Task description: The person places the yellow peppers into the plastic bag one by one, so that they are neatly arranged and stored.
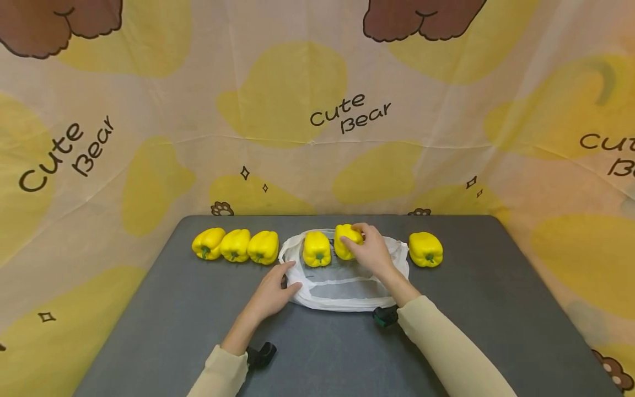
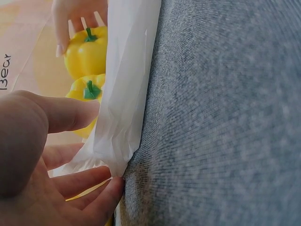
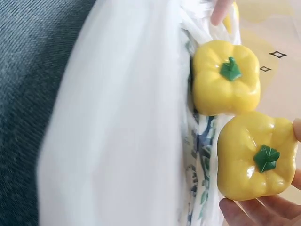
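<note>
A white plastic bag [image 1: 342, 303] lies spread on the table with its mouth open. My right hand [image 1: 372, 251] holds a yellow bell pepper [image 1: 344, 242] over the bag, fingers and thumb around its side; its green stem [image 3: 266, 158] faces the right wrist camera. Beside it, another yellow bell pepper [image 1: 316, 251] sits within the bag's mouth. My left hand [image 1: 272, 292] rests at the bag's left edge, thumb and fingers spread apart, fingertips touching the white plastic [image 2: 124, 108].
Left of the bag stand three yellow bell peppers [image 1: 236, 246] in a row. One more yellow bell pepper [image 1: 425, 250] stands at its right. The dark grey table [image 1: 317, 353] meets a printed cloth backdrop [image 1: 278, 99] behind. Black wrist devices [image 1: 261, 355] are worn on both wrists.
</note>
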A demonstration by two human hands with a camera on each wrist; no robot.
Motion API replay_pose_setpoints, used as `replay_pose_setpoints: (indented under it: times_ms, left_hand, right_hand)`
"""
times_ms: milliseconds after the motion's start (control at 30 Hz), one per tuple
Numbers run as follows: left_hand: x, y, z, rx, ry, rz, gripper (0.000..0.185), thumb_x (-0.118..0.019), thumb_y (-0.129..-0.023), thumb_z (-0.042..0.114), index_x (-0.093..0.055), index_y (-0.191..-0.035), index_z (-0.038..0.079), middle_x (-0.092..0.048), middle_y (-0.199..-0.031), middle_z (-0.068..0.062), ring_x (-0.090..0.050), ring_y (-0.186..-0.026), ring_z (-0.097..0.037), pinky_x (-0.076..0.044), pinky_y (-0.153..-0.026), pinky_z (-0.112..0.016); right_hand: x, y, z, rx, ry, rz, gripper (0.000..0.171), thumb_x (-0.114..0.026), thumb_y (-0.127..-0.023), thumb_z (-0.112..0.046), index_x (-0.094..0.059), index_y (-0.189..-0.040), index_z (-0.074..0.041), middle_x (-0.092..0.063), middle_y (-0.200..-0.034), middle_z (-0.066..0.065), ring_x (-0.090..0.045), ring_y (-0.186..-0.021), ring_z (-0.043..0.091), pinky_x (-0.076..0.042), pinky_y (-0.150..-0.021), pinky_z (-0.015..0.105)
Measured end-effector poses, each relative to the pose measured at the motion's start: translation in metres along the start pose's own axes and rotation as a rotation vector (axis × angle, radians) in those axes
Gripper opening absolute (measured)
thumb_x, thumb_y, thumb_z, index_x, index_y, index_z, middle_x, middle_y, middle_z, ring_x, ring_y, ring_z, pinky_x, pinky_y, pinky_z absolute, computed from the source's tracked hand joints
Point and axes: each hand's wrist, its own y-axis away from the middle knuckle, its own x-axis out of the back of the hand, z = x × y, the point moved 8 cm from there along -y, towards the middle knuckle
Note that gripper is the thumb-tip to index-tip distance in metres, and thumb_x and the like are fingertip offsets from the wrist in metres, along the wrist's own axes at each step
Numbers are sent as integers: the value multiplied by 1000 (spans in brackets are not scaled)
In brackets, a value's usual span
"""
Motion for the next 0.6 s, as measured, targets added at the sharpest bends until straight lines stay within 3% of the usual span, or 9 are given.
replay_pose_setpoints:
  times_ms: [600]
  left_hand:
    - [0,-1,0,-3,-4,4,57,-71,-95,20,-51,-147,4,-53,-142,-20,-58,-121,-34,-48,-102,-51]
  right_hand:
    - [-17,-3,10,-51,-8,-22,57,-70,-95,-42,-59,-134,-2,-59,-134,20,-54,-124,36,-45,-105,51]
